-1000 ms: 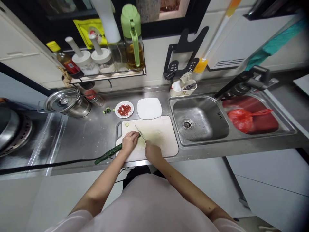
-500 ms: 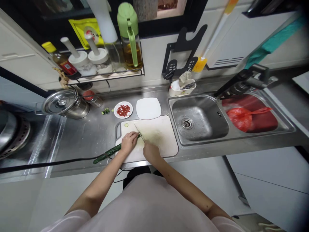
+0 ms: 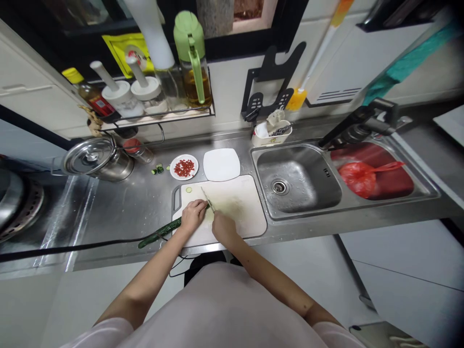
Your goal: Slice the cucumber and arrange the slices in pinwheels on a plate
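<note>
A long dark green cucumber [image 3: 159,233] lies slantwise over the left edge of the white cutting board [image 3: 250,208]. My left hand [image 3: 193,215] is closed over its right end, which is mostly hidden beneath the fingers. In a fist, my right hand [image 3: 224,228] grips a knife [image 3: 207,198] whose blade points up and left, right beside my left fingertips. One pale cucumber slice [image 3: 189,190] rests at the board's upper left. Behind the board are a round plate of chopped red pieces [image 3: 184,167] and a bare white square plate [image 3: 221,165].
Small cucumber bits [image 3: 158,169] lie left of the plates. A lidded steel pot [image 3: 97,159] stands farther left. On the right are the sink [image 3: 300,179] and a red bag [image 3: 358,179]. A rack [image 3: 159,116] holds bottles and jars above the counter. A black cable [image 3: 72,246] crosses the left side.
The whole view has shifted slightly. My right hand and the knife have moved a little left, closer to my left hand, which still holds the cucumber.
</note>
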Demonstrator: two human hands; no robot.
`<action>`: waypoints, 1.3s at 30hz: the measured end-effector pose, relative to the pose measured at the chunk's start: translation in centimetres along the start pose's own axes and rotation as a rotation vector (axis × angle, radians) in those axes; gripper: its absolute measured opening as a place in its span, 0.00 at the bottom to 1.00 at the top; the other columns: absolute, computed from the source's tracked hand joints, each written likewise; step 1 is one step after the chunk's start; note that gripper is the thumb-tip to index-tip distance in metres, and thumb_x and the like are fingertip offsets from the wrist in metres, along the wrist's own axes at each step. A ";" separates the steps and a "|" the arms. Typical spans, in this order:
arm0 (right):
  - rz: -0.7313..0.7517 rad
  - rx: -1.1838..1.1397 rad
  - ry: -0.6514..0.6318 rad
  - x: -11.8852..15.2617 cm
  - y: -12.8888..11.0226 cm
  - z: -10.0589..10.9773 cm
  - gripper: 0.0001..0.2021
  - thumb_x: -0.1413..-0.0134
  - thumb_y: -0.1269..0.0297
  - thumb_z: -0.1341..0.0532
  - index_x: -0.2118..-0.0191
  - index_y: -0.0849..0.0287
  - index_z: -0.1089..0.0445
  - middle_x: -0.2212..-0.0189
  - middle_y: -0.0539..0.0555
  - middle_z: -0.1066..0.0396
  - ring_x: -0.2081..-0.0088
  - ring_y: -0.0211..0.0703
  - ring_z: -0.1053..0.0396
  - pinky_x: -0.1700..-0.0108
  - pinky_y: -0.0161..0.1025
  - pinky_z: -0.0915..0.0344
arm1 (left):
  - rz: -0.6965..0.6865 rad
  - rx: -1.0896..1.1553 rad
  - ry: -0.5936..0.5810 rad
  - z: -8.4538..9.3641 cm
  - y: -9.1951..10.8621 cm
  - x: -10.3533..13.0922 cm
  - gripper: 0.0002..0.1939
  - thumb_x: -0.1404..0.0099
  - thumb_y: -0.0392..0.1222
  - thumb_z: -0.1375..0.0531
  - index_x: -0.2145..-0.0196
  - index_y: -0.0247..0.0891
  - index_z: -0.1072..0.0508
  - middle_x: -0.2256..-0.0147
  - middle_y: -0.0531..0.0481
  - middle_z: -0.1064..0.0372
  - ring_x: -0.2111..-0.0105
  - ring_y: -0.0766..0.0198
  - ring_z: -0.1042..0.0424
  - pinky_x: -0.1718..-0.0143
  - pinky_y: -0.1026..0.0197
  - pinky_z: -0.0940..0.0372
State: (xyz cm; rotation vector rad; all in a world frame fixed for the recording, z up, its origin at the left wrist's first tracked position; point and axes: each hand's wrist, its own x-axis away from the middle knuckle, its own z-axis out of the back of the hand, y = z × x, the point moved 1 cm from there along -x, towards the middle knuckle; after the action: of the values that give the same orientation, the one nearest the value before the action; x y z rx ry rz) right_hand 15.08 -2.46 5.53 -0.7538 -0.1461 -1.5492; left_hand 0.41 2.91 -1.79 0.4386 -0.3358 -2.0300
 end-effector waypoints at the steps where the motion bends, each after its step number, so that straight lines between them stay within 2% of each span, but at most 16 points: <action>1: -0.002 -0.004 -0.001 -0.1 0.0 0.0 0.15 0.38 0.73 0.53 0.50 0.65 0.36 0.61 0.64 0.26 0.57 0.48 0.26 0.60 0.38 0.34 | -0.005 0.002 0.003 0.0 0.0 0.0 0.13 0.31 0.41 0.48 0.56 0.45 0.24 0.57 0.48 0.27 0.60 0.60 0.30 0.59 0.58 0.35; 17: 0.000 -0.012 -0.020 -0.5 0.8 -0.2 0.16 0.38 0.72 0.51 0.47 0.66 0.36 0.59 0.64 0.26 0.55 0.49 0.27 0.57 0.39 0.33 | -0.046 0.005 0.000 -0.4 -0.6 0.0 0.13 0.31 0.42 0.47 0.54 0.46 0.25 0.56 0.49 0.26 0.61 0.60 0.30 0.59 0.59 0.34; 23: 0.017 -0.033 0.008 -0.9 0.8 -0.1 0.15 0.39 0.72 0.50 0.50 0.66 0.34 0.59 0.64 0.26 0.55 0.49 0.27 0.57 0.39 0.33 | -0.055 0.011 -0.016 -0.4 -0.6 -0.1 0.13 0.31 0.42 0.48 0.54 0.45 0.25 0.56 0.49 0.26 0.60 0.60 0.30 0.58 0.59 0.34; 39: 0.004 -0.038 -0.025 -1.8 1.1 -0.3 0.16 0.39 0.71 0.50 0.49 0.65 0.33 0.59 0.64 0.26 0.54 0.50 0.27 0.57 0.39 0.34 | -0.011 -0.012 -0.082 0.1 -0.2 -0.3 0.14 0.30 0.42 0.49 0.53 0.46 0.25 0.55 0.49 0.27 0.59 0.61 0.30 0.58 0.59 0.35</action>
State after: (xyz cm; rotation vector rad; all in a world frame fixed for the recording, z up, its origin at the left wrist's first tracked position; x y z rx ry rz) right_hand 15.90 -1.24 3.98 -0.8034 -0.1342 -1.5425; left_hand 0.30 3.27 -1.75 0.3512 -0.3717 -2.0631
